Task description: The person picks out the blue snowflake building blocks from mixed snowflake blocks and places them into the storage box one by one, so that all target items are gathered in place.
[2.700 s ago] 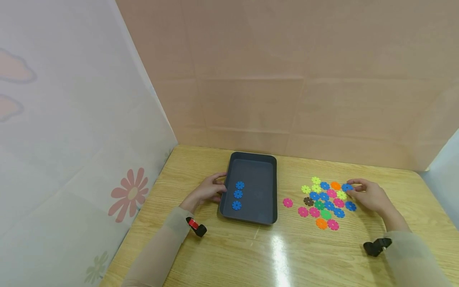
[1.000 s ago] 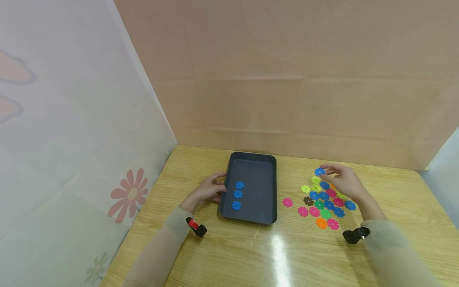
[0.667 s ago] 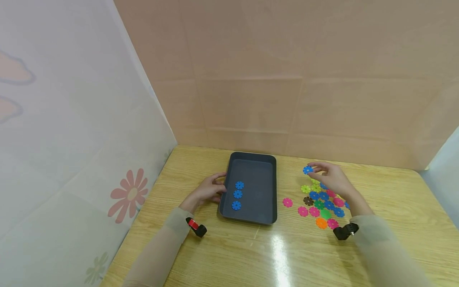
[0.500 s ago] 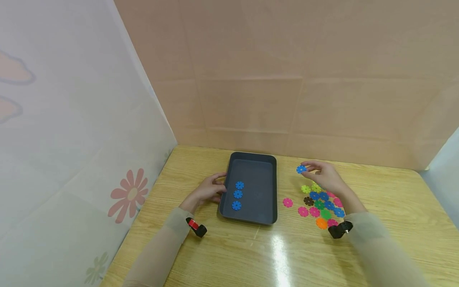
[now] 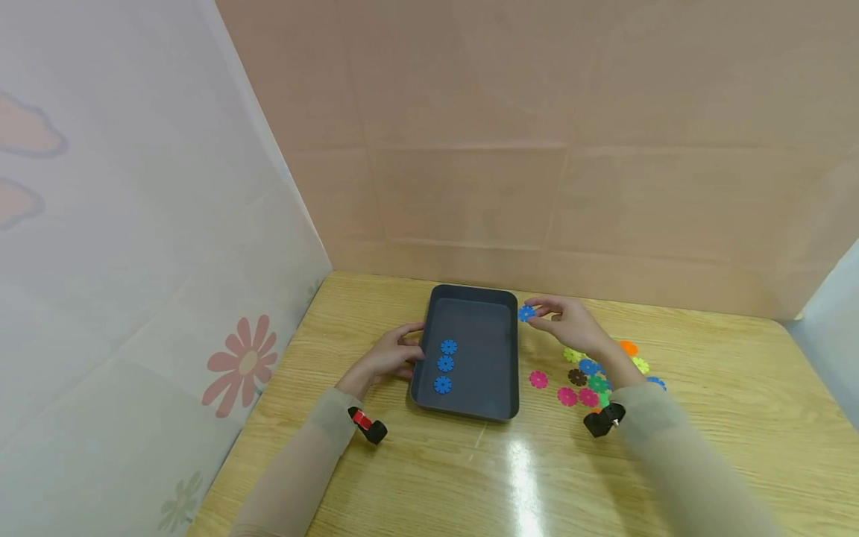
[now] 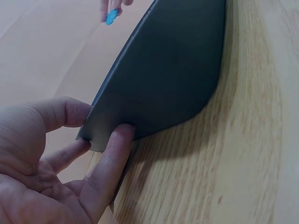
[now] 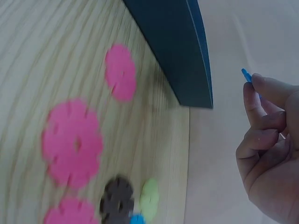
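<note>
My left hand [image 5: 385,353] holds the left side of a dark grey rectangular tray [image 5: 483,358], fingers at its rim and outer wall in the left wrist view. Three blue notched plastic discs [image 5: 446,363] lie in a column along the left part of the tray. Just beyond the tray's upper right corner, my right hand [image 5: 570,325] pinches another blue disc [image 5: 526,314] between thumb and fingertips, raised above the table. The right wrist view has this disc [image 7: 246,75] nearly edge-on, level with the tray wall or higher.
Right of the tray, several loose discs in pink, yellow, green, orange, brown and blue lie on the wooden table [image 5: 429,477], partly hidden by the right forearm. One pink disc [image 5: 538,380] sits nearest the tray. A beige-covered wall [image 5: 470,186] rises behind.
My right hand took the blue disc from the pile's right side, lifted it and carried it left over the pile to the tray's right edge. The left hand and tray stayed put.
</note>
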Action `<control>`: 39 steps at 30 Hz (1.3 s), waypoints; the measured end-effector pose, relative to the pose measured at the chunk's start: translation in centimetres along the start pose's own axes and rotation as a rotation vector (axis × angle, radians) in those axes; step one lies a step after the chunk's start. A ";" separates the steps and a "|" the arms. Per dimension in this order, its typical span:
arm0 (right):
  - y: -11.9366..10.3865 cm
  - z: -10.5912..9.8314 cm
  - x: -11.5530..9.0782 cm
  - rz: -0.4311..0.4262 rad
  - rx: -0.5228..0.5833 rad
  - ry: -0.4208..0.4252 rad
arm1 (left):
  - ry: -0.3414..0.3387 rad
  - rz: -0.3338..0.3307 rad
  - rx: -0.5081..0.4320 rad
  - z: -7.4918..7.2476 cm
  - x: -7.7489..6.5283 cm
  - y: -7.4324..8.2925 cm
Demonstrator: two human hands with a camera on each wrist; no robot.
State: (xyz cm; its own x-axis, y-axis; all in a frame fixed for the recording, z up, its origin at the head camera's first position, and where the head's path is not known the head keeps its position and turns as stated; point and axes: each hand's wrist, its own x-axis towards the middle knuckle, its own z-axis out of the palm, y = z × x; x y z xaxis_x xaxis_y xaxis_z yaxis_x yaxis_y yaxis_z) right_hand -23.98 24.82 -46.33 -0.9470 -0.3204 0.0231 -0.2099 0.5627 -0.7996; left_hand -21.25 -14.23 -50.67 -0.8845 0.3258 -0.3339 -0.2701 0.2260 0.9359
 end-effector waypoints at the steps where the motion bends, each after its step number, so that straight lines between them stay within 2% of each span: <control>1: -0.2 0.2 0.2 0.000 0.010 -0.008 | 0.000 -0.001 -0.001 0.0 0.0 0.0; 10: -1.8 2.6 2.0 -0.028 0.065 -0.054 | 0.005 -0.006 -0.004 0.1 0.2 0.0; 16: -2.6 4.1 3.1 -0.041 0.049 -0.067 | 0.000 -0.005 -0.004 0.1 0.2 -0.1; 28: -4.5 6.0 4.5 0.017 0.087 -0.114 | 0.002 -0.007 -0.012 0.5 0.2 0.1; 39: -5.0 7.8 5.6 0.073 0.146 -0.165 | 0.003 -0.005 -0.012 0.5 0.2 0.0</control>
State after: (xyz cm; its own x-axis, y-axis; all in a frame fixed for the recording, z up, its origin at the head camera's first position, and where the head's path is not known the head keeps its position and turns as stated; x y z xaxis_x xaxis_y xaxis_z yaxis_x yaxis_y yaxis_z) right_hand -26.34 14.21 -46.89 -0.9032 -0.4101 -0.1265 -0.0938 0.4762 -0.8743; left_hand -21.24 -13.74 -50.76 -0.8841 0.3221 -0.3387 -0.2795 0.2165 0.9354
